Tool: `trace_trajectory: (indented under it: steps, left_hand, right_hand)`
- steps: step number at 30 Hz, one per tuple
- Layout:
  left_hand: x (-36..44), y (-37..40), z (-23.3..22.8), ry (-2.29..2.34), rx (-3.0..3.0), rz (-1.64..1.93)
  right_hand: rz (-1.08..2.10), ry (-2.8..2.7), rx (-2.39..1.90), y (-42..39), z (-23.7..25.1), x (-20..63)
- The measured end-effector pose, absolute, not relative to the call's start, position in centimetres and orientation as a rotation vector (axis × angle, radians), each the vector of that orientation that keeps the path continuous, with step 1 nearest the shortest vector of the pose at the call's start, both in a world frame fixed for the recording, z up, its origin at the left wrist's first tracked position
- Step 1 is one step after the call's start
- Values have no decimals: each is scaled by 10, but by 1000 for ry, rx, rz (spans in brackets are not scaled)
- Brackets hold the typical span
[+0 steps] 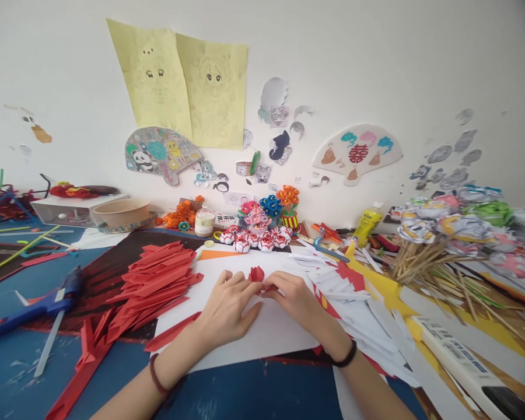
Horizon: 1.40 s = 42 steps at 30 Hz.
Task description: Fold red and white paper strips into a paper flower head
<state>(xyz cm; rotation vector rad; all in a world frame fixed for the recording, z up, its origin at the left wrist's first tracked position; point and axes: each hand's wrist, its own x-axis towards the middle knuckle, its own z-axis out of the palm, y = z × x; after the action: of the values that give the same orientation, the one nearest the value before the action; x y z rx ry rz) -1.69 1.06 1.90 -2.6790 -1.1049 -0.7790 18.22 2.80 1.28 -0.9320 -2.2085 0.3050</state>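
Note:
Over a white paper sheet [227, 344], a small red paper flower [256, 273] is pinched between my two hands. My left hand [231, 303] comes from the left, its fingers bent against the flower's left side. From the right, my right hand [289, 294] grips the flower's other side with thumb and fingertips. The flower's lower part is hidden by my fingers. Left of the sheet lies a pile of folded red paper strips [157, 286]. To the right are many folded white paper strips [341, 286]. Finished red-and-white paper flowers [254, 239] stand just behind the sheet.
A blue glue gun [61, 297] with a glue stick lies at left. White paper flowers on sticks [420, 227] crowd the right side. A yellow bottle [368, 224], a glue jar [205, 221] and a beige bowl [122, 213] stand along the wall. A white boxed tool [459, 356] lies front right.

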Motion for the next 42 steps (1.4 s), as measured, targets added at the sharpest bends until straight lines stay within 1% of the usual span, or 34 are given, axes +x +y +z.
trace_trajectory:
  steps: [4,7,10,16,27,35,42]
  left_hand:
    - [-12,11,13,-1059,-2594,-696]
    - [-11,13,6,-1089,-2546,-627]
    - [-12,15,2,-1100,-2583,-584]
    - [-15,19,-1,-1093,-2662,-615]
    - [-20,23,4,-1006,-2729,-662]
    - [-23,26,4,-964,-2754,-619]
    - [-17,23,-1,-986,-2674,-637]
  right_hand:
    - [349,-2216,-943,29,16,186]
    - [358,-2176,-1037,32,15,189]
    - [462,-2145,-1127,38,9,193]
    - [627,-2031,-1259,48,3,201]
    - [715,-1989,-1207,51,3,207]
    - [679,-1996,-1195,56,-3,211]
    - [493,-2134,-1172,51,-2,203]
